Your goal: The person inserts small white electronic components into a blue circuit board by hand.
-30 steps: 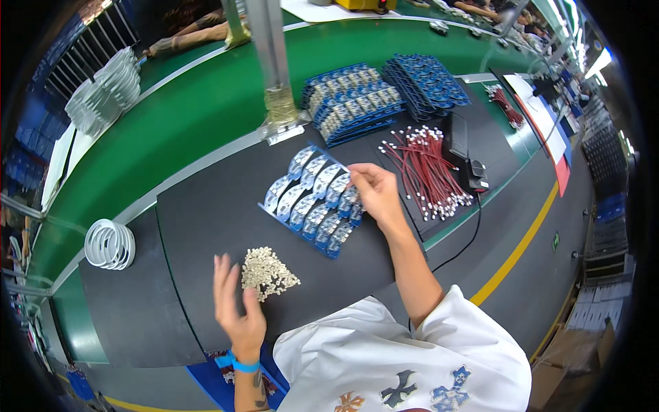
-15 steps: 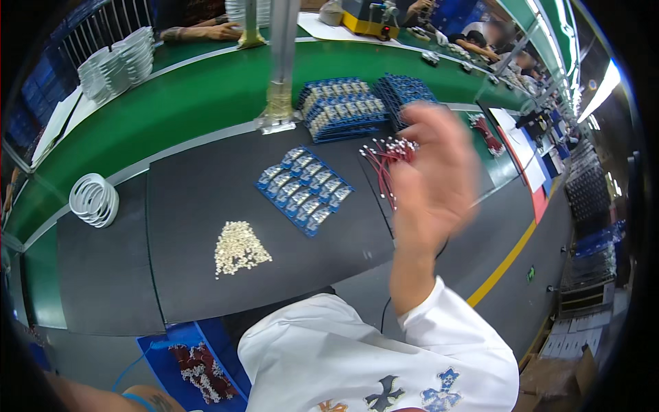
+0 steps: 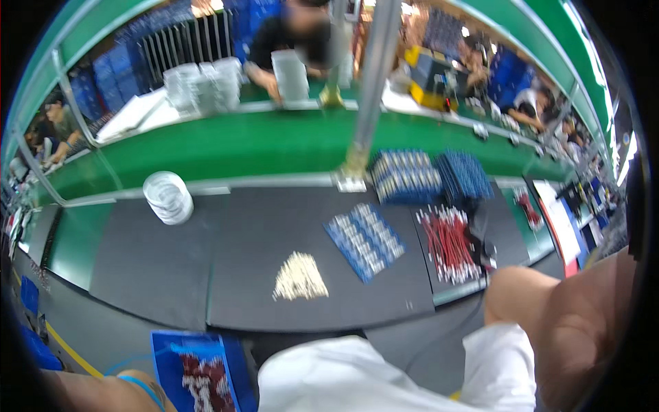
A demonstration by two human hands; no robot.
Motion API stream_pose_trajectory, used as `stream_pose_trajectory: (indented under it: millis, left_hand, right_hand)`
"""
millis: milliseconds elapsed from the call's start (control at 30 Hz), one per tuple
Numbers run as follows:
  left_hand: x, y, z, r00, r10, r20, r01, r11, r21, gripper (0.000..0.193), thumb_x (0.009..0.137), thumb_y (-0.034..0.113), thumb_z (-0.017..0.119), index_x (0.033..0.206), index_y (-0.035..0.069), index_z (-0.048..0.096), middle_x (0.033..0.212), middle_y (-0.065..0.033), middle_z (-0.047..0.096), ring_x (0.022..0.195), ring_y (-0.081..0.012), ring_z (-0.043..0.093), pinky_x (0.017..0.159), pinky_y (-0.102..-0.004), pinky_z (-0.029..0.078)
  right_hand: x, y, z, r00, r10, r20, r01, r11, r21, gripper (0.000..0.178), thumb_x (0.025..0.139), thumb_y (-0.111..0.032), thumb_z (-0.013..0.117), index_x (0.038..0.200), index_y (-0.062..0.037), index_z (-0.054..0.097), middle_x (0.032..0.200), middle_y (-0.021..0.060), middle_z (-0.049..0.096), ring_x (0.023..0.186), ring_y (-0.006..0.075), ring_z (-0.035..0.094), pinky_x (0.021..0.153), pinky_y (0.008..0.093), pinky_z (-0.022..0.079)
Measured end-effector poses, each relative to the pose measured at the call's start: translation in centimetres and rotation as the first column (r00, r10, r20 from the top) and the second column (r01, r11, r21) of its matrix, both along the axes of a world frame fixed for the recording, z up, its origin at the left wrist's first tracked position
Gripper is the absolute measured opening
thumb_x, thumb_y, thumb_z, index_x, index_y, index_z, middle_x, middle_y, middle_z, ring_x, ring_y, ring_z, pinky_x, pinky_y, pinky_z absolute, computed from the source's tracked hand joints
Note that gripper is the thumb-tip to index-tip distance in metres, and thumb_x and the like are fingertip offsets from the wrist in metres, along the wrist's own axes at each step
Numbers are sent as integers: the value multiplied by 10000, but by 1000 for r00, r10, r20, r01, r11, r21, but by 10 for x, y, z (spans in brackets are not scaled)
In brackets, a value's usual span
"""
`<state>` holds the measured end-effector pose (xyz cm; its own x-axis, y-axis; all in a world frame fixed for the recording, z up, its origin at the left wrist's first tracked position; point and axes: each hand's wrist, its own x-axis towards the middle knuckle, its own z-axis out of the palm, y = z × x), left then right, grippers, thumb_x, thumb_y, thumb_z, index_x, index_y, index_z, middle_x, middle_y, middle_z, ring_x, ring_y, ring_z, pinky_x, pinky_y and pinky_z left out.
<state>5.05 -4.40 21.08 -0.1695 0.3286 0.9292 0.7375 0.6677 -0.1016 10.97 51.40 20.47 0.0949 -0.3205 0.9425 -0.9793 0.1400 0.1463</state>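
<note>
My right arm [image 3: 576, 323] is raised close at the right rim, bent out of a white sleeve; its hand and fingers are out of sight. At the lower left my left hand [image 3: 89, 390] shows only in part beside a light-blue wristband [image 3: 145, 390], its fingers cut off by the dark rim. Both are away from the bench top. Nearest the right arm lies a bundle of red cables [image 3: 449, 244] with white ends. Left of it rests a blue panel of small boards [image 3: 364, 242] with pale parts. A heap of small cream pieces [image 3: 301, 278] lies nearer me.
Stacked blue panels [image 3: 406, 177] and more dark-blue panels [image 3: 463, 175] stand at the back. White rings [image 3: 168, 198] sit at the left. A metal post [image 3: 371, 89] rises behind the bench. Below it, a blue bin [image 3: 163, 350] holds red cables. Co-workers sit beyond the green conveyor [image 3: 274, 141].
My right hand has left the spot over the red cables, and the arm is now up at the right rim. The view has turned, so the bench things appear lower and further right.
</note>
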Motion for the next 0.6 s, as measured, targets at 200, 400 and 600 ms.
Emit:
stream_pose_trajectory:
  millis: [200,400,600]
  left_hand:
    - [39,-38,89,973,87,-216,-114,987,-116,459,846,251,552,1196,20,367,1184,-200,404,1036,-320,449,849,-353,447]
    - [67,-15,65,959,188,-214,-191,982,8,386,844,219,552,1144,17,416,1130,-186,445,977,-298,485,817,-345,460]
    - [78,-51,-10,964,162,212,-142,984,-104,316,842,186,552,1092,13,465,1077,-172,486,918,-277,520,784,-337,473]
  right_hand:
    - [-27,-64,19,952,37,-305,-59,996,-65,715,757,-483,526,1192,55,346,1238,228,396,1154,332,404,941,440,308]
    - [-54,-99,82,908,111,-404,-77,992,100,627,747,-417,553,1138,45,389,1192,215,432,1115,326,434,912,423,338]
    - [-48,-56,1,996,43,-84,-36,996,80,539,737,-350,580,1085,34,433,1147,202,469,1076,319,464,882,406,368]
